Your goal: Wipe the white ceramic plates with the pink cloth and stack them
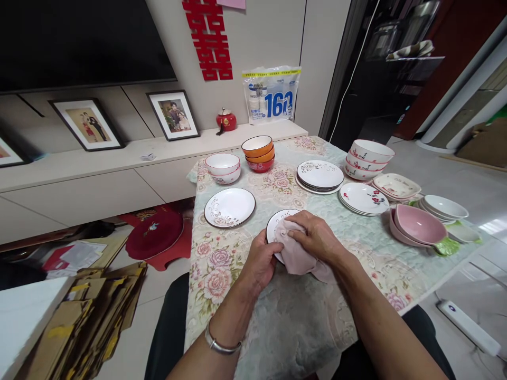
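A white plate with a dark rim [273, 226] is held over the near part of the table. My left hand [259, 262] grips its left edge, thumb on top. My right hand [317, 236] is closed on a pale pink cloth [295, 254] and presses it against the plate's face, hiding much of the plate. The cloth's loose end hangs below toward me. Left of my hands lies another white plate with a floral print [229, 207]. Beyond them sits a stack of dark-rimmed plates [320, 174].
On the flowered tablecloth [222, 258] stand white bowls [223, 166], orange and red bowls [258, 153], tall bowls [368, 158], cherry-patterned plates [362, 198] and pink bowls [420, 224]. A low cabinet [166, 153] runs behind. Flattened cardboard [87, 316] lies on the floor at left.
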The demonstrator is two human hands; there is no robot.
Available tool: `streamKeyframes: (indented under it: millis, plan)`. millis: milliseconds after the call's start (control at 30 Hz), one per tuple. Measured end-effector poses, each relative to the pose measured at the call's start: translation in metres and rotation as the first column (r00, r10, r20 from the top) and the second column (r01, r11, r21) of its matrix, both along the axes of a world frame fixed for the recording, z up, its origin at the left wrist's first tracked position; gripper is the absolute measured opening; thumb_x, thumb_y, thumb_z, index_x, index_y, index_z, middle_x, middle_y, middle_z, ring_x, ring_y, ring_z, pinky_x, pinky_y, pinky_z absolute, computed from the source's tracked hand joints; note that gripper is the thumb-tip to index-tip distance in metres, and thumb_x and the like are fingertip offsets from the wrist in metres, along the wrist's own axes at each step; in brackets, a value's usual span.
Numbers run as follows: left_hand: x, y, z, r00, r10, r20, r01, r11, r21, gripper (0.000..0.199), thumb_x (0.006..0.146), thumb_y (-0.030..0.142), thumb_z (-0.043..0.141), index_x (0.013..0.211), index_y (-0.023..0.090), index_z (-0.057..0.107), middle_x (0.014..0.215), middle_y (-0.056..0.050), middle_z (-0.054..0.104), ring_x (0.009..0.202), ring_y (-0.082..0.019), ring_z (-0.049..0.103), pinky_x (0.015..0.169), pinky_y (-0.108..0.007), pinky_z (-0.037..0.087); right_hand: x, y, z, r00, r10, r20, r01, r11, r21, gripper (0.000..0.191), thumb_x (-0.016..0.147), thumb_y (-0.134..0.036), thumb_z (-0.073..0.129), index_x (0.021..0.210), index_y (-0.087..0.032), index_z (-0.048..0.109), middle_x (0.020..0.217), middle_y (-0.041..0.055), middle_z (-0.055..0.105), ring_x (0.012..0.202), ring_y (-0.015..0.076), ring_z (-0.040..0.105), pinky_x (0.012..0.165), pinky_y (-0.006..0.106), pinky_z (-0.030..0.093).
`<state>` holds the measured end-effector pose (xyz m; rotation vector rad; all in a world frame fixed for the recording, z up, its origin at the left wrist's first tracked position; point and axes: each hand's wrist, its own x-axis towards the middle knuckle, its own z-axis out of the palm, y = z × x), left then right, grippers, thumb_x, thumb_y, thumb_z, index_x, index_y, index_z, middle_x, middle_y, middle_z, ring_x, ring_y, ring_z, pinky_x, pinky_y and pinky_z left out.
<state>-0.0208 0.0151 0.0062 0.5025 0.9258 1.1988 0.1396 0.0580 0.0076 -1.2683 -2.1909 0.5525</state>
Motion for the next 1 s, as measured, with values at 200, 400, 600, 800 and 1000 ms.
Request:
streamKeyframes:
  millis: [200,400,600,800,1000]
  plan:
    - [0.0,0.001,-0.001,1.0,-0.017,-0.017,0.017,1.0,-0.012,0.051,0.044,0.002,0.056,0.093,0.013,0.068,0.081,-0.003,0.071,0.078,-0.02,0.062,0.066,-0.027,0.045,0.002,0.003,-0.007,0.985,-0.102,0.14,0.094,0.994,0.063,0.033,0.09,-0.017,0.055,0.121,-0.018,0.065,0.107,0.0096,0.066,0.106,0.0228,0.056,0.092,0.034,0.044]
    - [0.0,0.001,-0.002,0.999,-0.039,-0.024,0.039,0.999,0.004,0.054,0.045,0.002,0.054,0.096,0.013,0.067,0.08,-0.003,0.07,0.073,-0.018,0.06,0.063,-0.026,0.044,0.003,0.004,-0.009,0.976,-0.12,0.18,0.109,0.991,0.072,0.032,0.09,-0.017,0.054,0.121,-0.018,0.065,0.106,0.0098,0.065,0.105,0.0226,0.056,0.09,0.032,0.043]
    - [-0.001,0.0,-0.001,0.999,-0.044,-0.026,0.044,0.999,0.003,0.057,0.045,0.001,0.054,0.1,0.013,0.066,0.084,-0.004,0.071,0.079,-0.02,0.061,0.067,-0.027,0.045,0.005,0.004,-0.009,0.979,-0.119,0.163,0.108,0.991,0.073,0.033,0.09,-0.018,0.055,0.122,-0.017,0.065,0.106,0.01,0.065,0.104,0.0225,0.056,0.091,0.033,0.043]
    - [0.0,0.0,-0.002,0.998,-0.045,-0.039,0.045,0.999,-0.002,0.058,0.046,0.002,0.055,0.103,0.013,0.065,0.084,-0.005,0.072,0.081,-0.021,0.063,0.068,-0.028,0.047,0.006,0.006,-0.011,0.984,-0.106,0.145,0.098,0.993,0.06,0.032,0.09,-0.018,0.056,0.12,-0.018,0.065,0.106,0.0094,0.066,0.107,0.0223,0.056,0.092,0.032,0.043]
    - [0.0,0.0,-0.004,0.998,-0.046,-0.05,0.047,0.999,0.026,0.06,0.047,0.002,0.054,0.104,0.013,0.065,0.084,-0.005,0.073,0.082,-0.022,0.064,0.068,-0.028,0.047,0.006,0.007,-0.012,0.985,-0.103,0.136,0.096,0.994,0.059,0.032,0.089,-0.018,0.056,0.12,-0.018,0.066,0.106,0.0093,0.066,0.106,0.0222,0.056,0.093,0.032,0.043]
